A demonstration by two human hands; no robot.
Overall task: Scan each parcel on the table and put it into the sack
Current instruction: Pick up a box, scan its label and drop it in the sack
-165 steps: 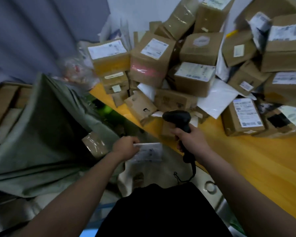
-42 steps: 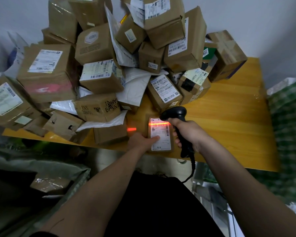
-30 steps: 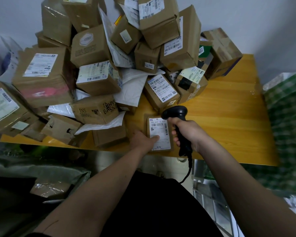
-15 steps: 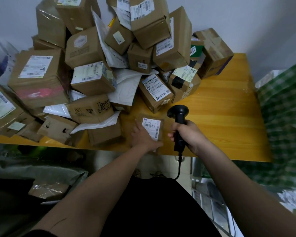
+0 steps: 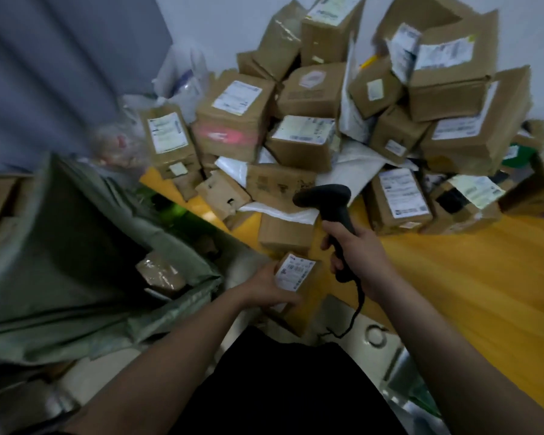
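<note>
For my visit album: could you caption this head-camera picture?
Left hand grips a labelled parcel near the green sack; right hand holds the scanner.

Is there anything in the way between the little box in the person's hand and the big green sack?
Nothing visible blocks it. The left hand holds the small parcel just off the table edge, and the green sack gapes open right beside it to the left. One wrapped parcel already lies inside, with room around it.

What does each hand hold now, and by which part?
The left hand grips a small labelled parcel by its left side. The right hand grips the scanner by its handle.
</note>
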